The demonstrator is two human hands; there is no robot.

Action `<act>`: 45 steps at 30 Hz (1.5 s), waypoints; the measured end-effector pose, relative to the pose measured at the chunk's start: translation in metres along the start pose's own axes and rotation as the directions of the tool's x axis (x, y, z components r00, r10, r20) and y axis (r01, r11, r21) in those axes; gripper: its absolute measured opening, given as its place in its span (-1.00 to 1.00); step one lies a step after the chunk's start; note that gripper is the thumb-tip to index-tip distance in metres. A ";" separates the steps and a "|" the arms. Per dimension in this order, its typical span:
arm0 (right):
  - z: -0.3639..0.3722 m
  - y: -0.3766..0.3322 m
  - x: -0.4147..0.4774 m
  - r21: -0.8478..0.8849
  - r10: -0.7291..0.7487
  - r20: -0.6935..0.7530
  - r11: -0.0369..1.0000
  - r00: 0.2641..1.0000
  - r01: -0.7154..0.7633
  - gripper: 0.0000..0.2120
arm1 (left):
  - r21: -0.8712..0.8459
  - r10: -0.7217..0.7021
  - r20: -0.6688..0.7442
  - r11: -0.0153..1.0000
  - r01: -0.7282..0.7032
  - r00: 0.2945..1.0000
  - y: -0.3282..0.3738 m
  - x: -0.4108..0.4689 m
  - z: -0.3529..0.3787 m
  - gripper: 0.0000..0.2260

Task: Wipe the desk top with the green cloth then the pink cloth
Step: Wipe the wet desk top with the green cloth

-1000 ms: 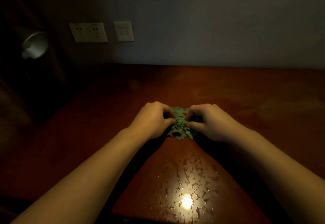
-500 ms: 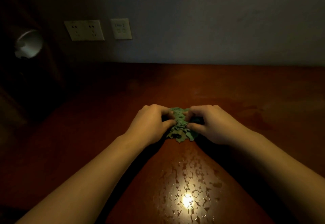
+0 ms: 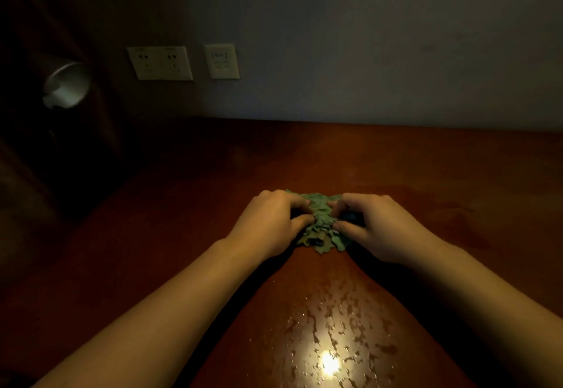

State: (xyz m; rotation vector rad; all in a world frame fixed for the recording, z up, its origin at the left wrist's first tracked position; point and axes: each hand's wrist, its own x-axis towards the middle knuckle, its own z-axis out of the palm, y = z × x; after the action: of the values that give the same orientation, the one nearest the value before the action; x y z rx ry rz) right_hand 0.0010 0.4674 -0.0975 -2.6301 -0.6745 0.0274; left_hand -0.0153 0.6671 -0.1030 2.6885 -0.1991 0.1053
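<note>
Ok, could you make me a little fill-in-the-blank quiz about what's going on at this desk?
1. The bunched cloth resting on the desk top is coloured ____.
2. It is gripped by ____ hands: the left hand and the right hand, fingers curled into it.
3. The socket plates are fixed to the ____ behind the desk top.

Missing words: green; two; wall.
</note>
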 end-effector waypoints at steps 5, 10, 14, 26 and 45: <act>-0.005 0.003 0.028 -0.007 0.026 -0.004 1.000 1.000 -0.026 -0.89 | -0.021 -0.044 -0.039 0.999 0.044 0.998 0.003 0.027 -0.004 -0.81; -0.011 0.006 0.013 -0.023 -0.055 0.134 0.998 0.990 0.058 -0.90 | -0.003 0.031 0.048 1.000 -0.031 0.998 -0.005 0.013 -0.009 -0.87; -0.007 0.006 0.021 0.017 -0.032 0.068 0.999 0.997 0.031 -0.91 | -0.003 0.013 -0.003 1.000 -0.013 1.000 -0.004 0.021 -0.006 -0.87; -0.003 0.009 0.032 -0.052 -0.037 0.021 0.998 0.999 0.038 -0.78 | 0.007 -0.016 -0.035 1.000 0.016 0.999 -0.008 0.032 -0.004 -0.87; -0.001 0.012 0.081 -0.064 -0.010 0.008 0.998 1.000 0.011 -0.67 | -0.003 -0.038 -0.085 0.999 0.038 0.996 -0.022 0.070 -0.004 -0.84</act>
State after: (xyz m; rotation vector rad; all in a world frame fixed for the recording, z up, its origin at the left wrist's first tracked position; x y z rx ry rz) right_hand 0.0783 0.4950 -0.0947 -2.6887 -0.7024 0.0125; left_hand 0.0567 0.6802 -0.1010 2.6781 -0.1210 0.2075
